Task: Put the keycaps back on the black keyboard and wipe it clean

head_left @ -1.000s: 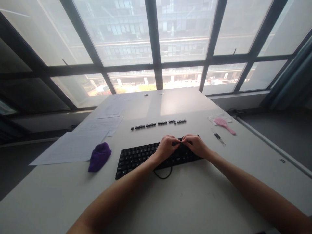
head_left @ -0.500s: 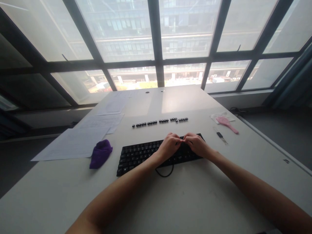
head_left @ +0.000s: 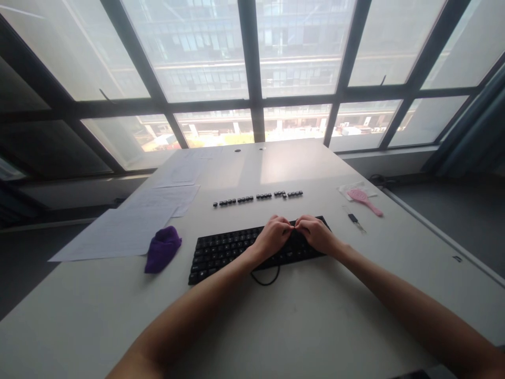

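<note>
A black keyboard (head_left: 221,252) lies slightly tilted across the white table. Over its right half, my left hand (head_left: 275,231) and my right hand (head_left: 313,231) meet with fingertips pinched together. Both hands are closed; whatever small thing they may hold is hidden by the fingers. Beyond the keyboard runs a row of loose black keycaps (head_left: 263,196), set in small groups. Below my left wrist a black cable (head_left: 266,284) loops out from the keyboard's near edge.
To the left are a purple cloth (head_left: 162,249) and several sheets of white paper (head_left: 114,231). On the right lie a pink hairbrush (head_left: 365,201) on a clear plastic bag (head_left: 347,188) and a small keycap puller (head_left: 355,220) with a dark handle. Large windows stand behind the table.
The view has shifted very slightly. Both hands keep the same pinched pose over the keyboard, and the objects on the table stay where they were.
</note>
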`<state>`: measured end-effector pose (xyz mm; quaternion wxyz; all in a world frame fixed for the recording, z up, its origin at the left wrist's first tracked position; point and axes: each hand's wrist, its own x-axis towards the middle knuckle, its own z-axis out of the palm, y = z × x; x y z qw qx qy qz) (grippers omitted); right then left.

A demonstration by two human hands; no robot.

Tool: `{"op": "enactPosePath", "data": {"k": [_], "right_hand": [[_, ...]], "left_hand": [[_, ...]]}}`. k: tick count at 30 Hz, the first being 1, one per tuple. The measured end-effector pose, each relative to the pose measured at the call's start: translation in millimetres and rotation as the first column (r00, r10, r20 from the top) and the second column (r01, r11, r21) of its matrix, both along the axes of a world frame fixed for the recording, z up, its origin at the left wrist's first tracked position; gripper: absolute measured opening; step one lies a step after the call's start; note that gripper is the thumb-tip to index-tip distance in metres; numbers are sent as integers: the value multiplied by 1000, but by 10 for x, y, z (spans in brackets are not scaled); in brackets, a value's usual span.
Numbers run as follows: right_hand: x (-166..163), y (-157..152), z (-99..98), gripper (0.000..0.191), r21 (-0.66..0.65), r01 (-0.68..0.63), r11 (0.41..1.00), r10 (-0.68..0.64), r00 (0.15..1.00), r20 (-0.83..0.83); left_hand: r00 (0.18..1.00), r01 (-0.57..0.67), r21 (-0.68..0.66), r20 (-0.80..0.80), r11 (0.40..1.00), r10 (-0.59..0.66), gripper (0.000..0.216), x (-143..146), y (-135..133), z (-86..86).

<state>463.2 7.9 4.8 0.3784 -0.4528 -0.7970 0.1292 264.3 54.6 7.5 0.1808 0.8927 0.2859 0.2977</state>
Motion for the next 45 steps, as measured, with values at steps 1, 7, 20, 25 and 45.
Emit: {"op": "enactPosePath", "data": {"k": [1,7,20,25,45], "right_hand": [[1,-12,-3,23,2,-3,1000,3,1000,9],[92,158,111,17,107,128,986,-130,991,10],[184,1617,121,18,103,275,956,-292,853,433],[194,1726,77,21,84,205,975,-220,862,456],[361,289,148,8,-75,246,966,-257,942,-216]], "left_hand": [[1000,-4,9,4,1000,4,19,-6,-14,18],[989,-142,-31,45,989,143,20,-17,178,335],[904,-312,146,-258,939,341,16,445,1257,235],[914,-247,181,-283,952,291,21,489,1283,191],[982,-190,-142,-3,971,191,10,307,480,431]]}}
